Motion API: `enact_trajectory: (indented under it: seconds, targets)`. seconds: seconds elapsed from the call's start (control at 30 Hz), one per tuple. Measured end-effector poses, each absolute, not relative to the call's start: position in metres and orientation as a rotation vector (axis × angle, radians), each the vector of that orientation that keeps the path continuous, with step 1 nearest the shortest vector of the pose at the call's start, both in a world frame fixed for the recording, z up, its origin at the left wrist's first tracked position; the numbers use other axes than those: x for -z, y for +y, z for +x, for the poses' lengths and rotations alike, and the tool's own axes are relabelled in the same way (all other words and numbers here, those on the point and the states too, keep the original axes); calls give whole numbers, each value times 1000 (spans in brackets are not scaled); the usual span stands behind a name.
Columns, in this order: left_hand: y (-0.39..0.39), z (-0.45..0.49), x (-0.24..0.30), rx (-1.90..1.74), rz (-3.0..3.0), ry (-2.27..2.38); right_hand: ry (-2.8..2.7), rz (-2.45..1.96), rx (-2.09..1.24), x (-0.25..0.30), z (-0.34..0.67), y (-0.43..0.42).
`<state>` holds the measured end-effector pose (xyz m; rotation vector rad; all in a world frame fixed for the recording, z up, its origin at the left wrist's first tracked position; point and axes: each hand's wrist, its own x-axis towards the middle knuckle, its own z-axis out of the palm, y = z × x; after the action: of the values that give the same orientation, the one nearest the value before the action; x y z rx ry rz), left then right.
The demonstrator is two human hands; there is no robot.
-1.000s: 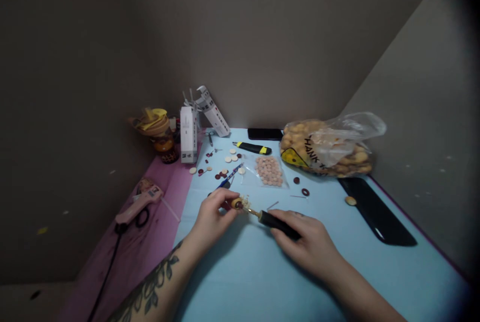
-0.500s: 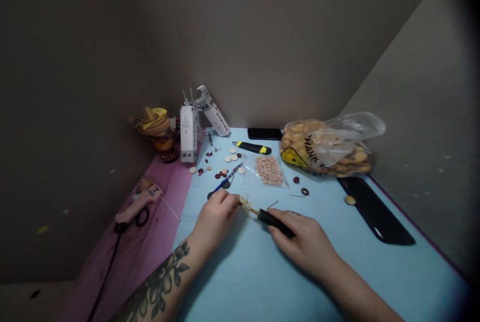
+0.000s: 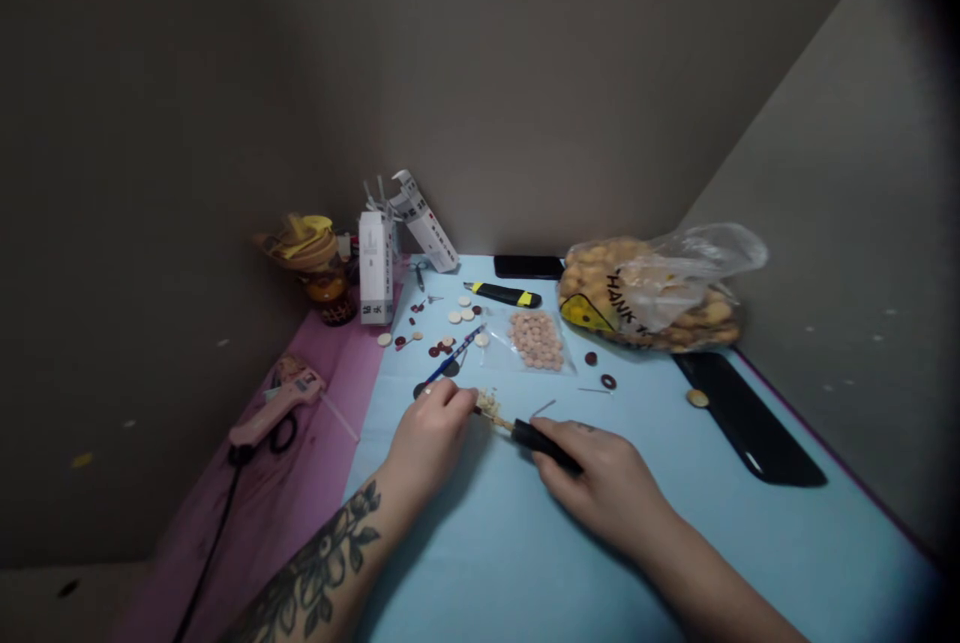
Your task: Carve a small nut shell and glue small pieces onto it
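Observation:
My right hand [image 3: 604,483] grips a black-handled tool [image 3: 544,445] with a brass tip that points left onto the blue mat. My left hand [image 3: 433,433] is curled over a small piece at that tip, fingers pressed together; the piece itself is hidden under them. A little heap of pale shavings [image 3: 489,405] lies right by the tool's tip. A blue pen [image 3: 450,363] lies just beyond my left hand.
Small round wooden discs [image 3: 463,315] and dark red ones are scattered behind. A clear bag of pink discs [image 3: 536,339], a big bag of wooden pieces [image 3: 660,298], a utility knife [image 3: 504,295], a phone [image 3: 529,266], a black tray [image 3: 746,416], and a pink glue gun [image 3: 274,408] surround the hands.
My left hand has rolled over, so the brown piece it held at the tool's tip is now covered by its fingers. The right hand and tool shifted slightly left.

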<state>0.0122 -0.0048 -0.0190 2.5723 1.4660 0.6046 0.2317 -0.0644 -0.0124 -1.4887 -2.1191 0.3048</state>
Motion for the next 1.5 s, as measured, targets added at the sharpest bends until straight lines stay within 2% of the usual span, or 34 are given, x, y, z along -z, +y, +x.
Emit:
enact_trajectory:
  seconds: [0.23, 0.37, 0.5, 0.6, 0.73, 0.9, 1.1, 1.3, 1.5]
  targets:
    - [-4, 12, 18, -719, 2391, 1432, -2087, -1485, -314, 12, 233, -62]
    - [2, 9, 16, -934, 1857, 1374, -2020, -1483, -289, 11, 237, -61]
    - [8, 8, 14, -987, 1469, 1257, -1909, -1468, -271, 8, 241, -60]
    - [12, 4, 17, -976, 1543, 1278, -1845, -1493, -290, 8, 242, -58]
    - [21, -8, 26, -867, 1903, 1605, -1787, -1529, -332, 12, 243, -54]
    - [28, -16, 33, -861, 1946, 1714, -1772, -1552, -393, 15, 242, -50]
    - [31, -29, -7, -1024, 1888, 1764, -1666, -1552, -428, 18, 250, -43]
    - [-12, -39, -54, -1041, 1928, 1954, -1479, -1504, -466, 24, 254, -34]
    - [-60, -30, -43, -823, 2194, 1900, -1311, -1411, -484, 9, 253, -31]
